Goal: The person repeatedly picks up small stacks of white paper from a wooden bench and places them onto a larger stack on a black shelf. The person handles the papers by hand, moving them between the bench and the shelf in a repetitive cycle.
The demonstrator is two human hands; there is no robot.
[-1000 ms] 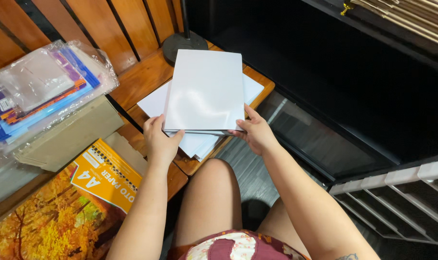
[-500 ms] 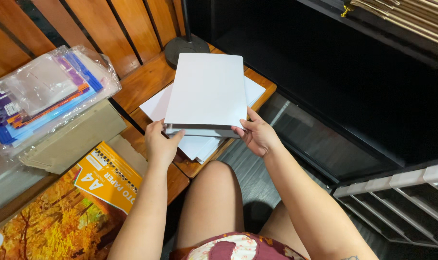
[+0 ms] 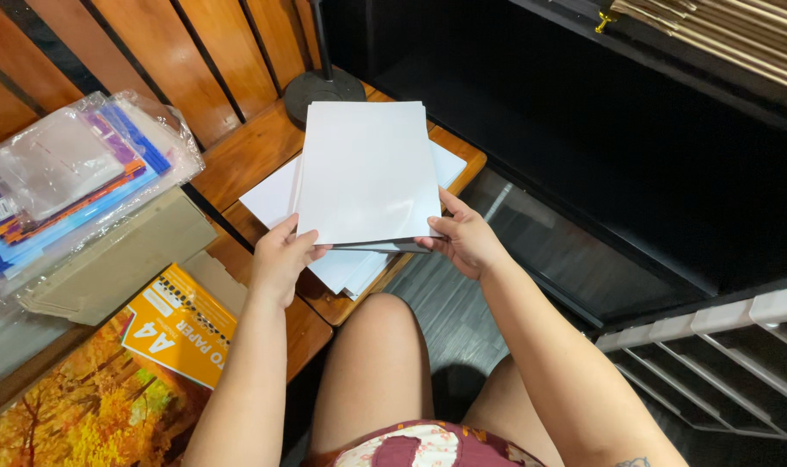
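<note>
Paper fills the middle of the view: a stack of glossy white sheets (image 3: 367, 173) is held flat between both hands. The left hand (image 3: 279, 258) closes on the near left corner of the stack, with the thumb on top and the fingers under. The right hand (image 3: 464, 240) closes on the near right corner in the same way. Just under the held stack, more loose white sheets (image 3: 272, 201) lie on a wooden bench (image 3: 246, 151). Beyond the stack stands a round black base (image 3: 324, 86). Far to the left of the left hand lie a plastic bag of coloured packs (image 3: 73, 173), a brown cardboard piece (image 3: 116, 259) and an orange paper package (image 3: 108, 380).
</note>
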